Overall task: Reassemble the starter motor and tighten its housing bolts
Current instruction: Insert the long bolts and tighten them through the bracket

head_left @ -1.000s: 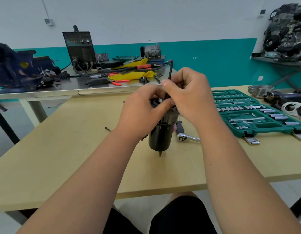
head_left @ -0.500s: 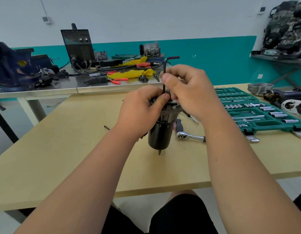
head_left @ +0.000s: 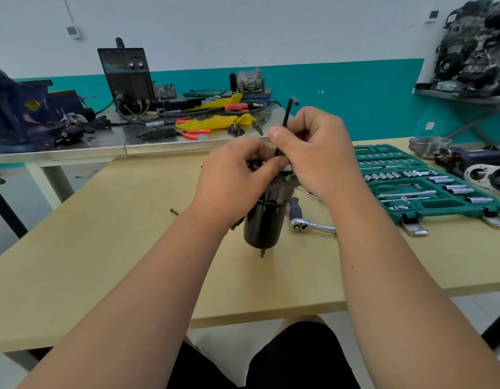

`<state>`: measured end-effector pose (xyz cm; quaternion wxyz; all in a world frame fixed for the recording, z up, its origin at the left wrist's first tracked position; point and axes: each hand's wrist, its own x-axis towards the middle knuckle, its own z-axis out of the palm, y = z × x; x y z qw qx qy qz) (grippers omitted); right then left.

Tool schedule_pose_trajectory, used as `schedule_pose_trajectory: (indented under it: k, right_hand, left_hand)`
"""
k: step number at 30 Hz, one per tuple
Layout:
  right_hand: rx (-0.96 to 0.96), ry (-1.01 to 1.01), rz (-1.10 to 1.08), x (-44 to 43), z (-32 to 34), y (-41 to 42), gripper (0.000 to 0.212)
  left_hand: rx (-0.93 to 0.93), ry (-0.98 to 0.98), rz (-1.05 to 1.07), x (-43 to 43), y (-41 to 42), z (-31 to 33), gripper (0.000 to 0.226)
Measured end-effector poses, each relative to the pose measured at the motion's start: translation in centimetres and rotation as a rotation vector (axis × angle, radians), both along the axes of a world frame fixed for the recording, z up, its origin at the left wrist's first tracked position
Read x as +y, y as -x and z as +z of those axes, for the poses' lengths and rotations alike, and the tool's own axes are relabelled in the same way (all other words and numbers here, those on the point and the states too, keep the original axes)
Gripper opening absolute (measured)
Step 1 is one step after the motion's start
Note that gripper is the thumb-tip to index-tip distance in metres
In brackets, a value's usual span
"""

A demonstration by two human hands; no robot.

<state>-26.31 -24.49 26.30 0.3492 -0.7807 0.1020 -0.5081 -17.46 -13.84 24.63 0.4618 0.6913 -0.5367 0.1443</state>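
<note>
The black cylindrical starter motor (head_left: 262,226) stands upright on the wooden table (head_left: 103,248), a small shaft tip showing at its lower end. My left hand (head_left: 232,178) grips its top end, thumb across the cap. My right hand (head_left: 313,153) pinches a black L-shaped hex key (head_left: 287,113) that stands nearly vertical into the motor's top, its short arm pointing right. The bolt under the key is hidden by my fingers.
A chrome ratchet (head_left: 310,226) lies right of the motor. An open green socket set (head_left: 423,183) sits further right, with motor housing parts (head_left: 484,175) behind it. A small loose bolt (head_left: 174,211) lies to the left. A steel bench (head_left: 108,144) with a vise and welder stands behind.
The hex key's short arm has swung round between frames, from pointing right to nearly end-on, while my right hand shifted its pinch. My left hand kept its hold on the motor.
</note>
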Motion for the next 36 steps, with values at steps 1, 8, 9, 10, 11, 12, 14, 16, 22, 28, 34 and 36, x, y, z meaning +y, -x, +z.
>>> schedule_pose_trajectory:
  k: [1, 8, 9, 10, 11, 12, 14, 16, 22, 28, 34, 36]
  right_hand:
    - [-0.016, -0.016, 0.002, 0.1, -0.1, -0.1, 0.027]
    - [0.136, 0.026, 0.241, -0.5, 1.0, 0.7, 0.014]
    - [0.121, 0.035, 0.193, -0.5, 0.9, 0.5, 0.014]
    - [0.095, 0.04, 0.125, -0.3, 0.7, 0.2, 0.016]
    - [0.058, 0.027, 0.061, 0.0, 0.4, -0.1, 0.018]
    - [0.021, 0.006, 0.02, 0.2, 0.0, -0.4, 0.02]
    - [-0.004, -0.032, 0.043, 0.4, -0.5, -0.7, 0.016]
    - [0.067, -0.034, 0.156, 0.3, -0.3, -0.3, 0.005]
    - [0.054, 0.017, 0.082, 0.4, 0.1, -0.6, 0.017]
    - [0.094, -0.001, 0.211, 0.2, 0.1, -0.1, 0.008]
    - [0.022, 0.015, 0.016, 0.7, -0.3, -0.9, 0.024]
    - [0.07, 0.028, 0.122, 0.6, -0.2, -0.7, 0.013]
  left_hand:
    - [-0.003, 0.018, 0.007, 0.0, 0.0, -0.1, 0.01]
    - [-0.132, -0.029, -0.088, 0.8, -0.6, 0.2, 0.017]
    - [-0.138, -0.037, -0.085, 0.8, -0.6, 0.1, 0.017]
    - [-0.127, -0.031, -0.071, 0.7, -0.6, 0.1, 0.016]
    - [-0.099, -0.013, -0.051, 0.6, -0.5, 0.0, 0.013]
    - [-0.073, 0.009, -0.034, 0.5, -0.4, 0.0, 0.009]
    - [-0.076, 0.046, -0.033, 0.5, -0.3, -0.1, 0.006]
    - [-0.106, 0.038, -0.061, 0.7, -0.5, -0.1, 0.01]
    - [-0.09, 0.005, -0.05, 0.8, -0.8, 0.0, 0.009]
    - [-0.13, 0.002, -0.065, 1.0, -1.0, 0.0, 0.019]
    - [-0.091, 0.033, -0.026, 1.0, -0.9, -0.3, 0.012]
    - [-0.09, 0.056, -0.024, 1.1, -1.0, -0.5, 0.009]
